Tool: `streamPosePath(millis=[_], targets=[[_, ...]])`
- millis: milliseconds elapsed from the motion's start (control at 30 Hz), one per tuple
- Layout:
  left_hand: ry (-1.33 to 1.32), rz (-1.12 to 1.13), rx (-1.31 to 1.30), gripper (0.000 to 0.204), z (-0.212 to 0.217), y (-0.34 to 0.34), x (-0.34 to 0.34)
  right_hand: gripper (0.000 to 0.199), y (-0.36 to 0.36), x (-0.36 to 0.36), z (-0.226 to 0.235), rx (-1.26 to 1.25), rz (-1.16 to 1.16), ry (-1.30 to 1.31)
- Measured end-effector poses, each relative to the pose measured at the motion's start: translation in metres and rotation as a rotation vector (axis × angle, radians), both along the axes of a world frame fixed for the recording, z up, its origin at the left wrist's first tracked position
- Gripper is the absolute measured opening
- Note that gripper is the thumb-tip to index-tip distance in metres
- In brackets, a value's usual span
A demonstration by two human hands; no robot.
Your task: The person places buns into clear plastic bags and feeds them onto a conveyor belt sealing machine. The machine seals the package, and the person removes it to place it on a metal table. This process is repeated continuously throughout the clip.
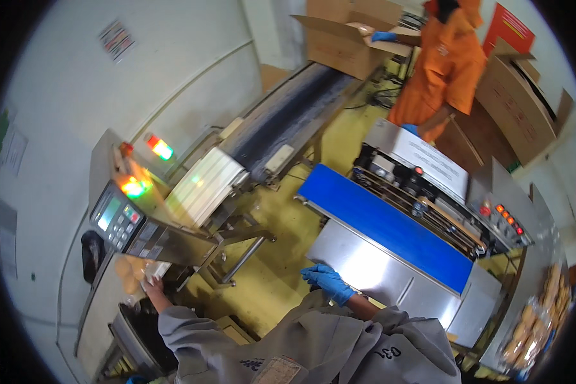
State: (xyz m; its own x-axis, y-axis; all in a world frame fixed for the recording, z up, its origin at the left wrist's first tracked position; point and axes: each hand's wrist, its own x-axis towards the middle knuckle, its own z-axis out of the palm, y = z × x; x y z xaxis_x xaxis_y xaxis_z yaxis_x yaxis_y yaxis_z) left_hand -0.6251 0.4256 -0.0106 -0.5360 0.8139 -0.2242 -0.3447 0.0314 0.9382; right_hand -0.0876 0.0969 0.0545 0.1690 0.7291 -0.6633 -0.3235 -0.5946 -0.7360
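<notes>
At the far left, a clear plastic pack of round buns [129, 271] lies on a pale conveyor belt [102, 313]. My left hand [152, 285] reaches to the pack's right side, fingers stretched out and touching it; glare blurs the fingertips. In front of my body, my right hand [329, 282] wears a blue glove. Its fingers are drawn together and point left, with nothing visible in them. That hand hovers beside the steel ledge of a sealing machine with a blue belt [384, 224].
A metal detector with a keypad panel [117, 217] and lit signal lamps stands over the left belt. Beyond it, a dark conveyor [294, 115] leads to an open carton [339, 45], where a person in orange [451, 64] stands. More bagged buns [531, 333] lie at right.
</notes>
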Motion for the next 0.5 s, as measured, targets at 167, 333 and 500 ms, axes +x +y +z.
streamPosePath(millis=[167, 333, 500], targets=[[-0.451, -1.328, -0.241, 0.017, -0.070, -0.074, 0.152, 0.021, -0.063, 0.051, -0.013, 0.345, -0.426, 0.081], [-0.086, -1.902, -0.771, 0.012, -0.032, -0.274, 0.417, 0.017, -0.205, 0.145, 0.001, 0.363, -1.065, -0.133], [-0.480, -2.610, -0.611, 0.013, 0.030, -0.413, 0.604, 0.034, -0.446, 0.246, 0.012, -0.013, -1.250, -0.716]])
